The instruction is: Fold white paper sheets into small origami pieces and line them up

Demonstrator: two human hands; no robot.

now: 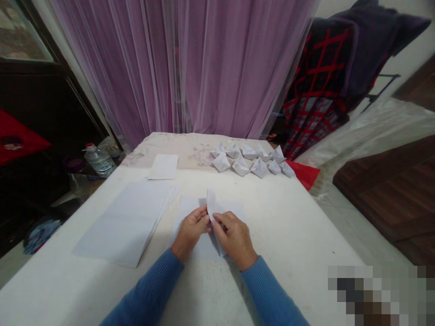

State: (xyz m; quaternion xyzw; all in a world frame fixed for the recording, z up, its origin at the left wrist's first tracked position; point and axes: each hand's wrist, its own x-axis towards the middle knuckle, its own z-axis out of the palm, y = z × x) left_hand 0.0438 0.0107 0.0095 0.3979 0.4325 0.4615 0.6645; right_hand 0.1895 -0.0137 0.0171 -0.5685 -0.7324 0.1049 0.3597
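Between my two hands a folded piece of white paper (211,201) stands on edge above the table. My left hand (192,228) pinches it from the left with thumb and fingers. On the other side my right hand (234,235) grips it between thumb and forefinger; part of the fold is hidden behind the fingers. A flat white sheet (197,249) lies beneath both hands. At the far right of the table sit several folded paper boats (260,167) in two rows.
A stack of white paper (122,222) lies left of my hands, with a smaller white paper piece (163,166) beyond it. The white table (288,253) ends before purple curtains (231,68). A water bottle (99,159) stands off the left edge; red cloth (303,174) hangs at right.
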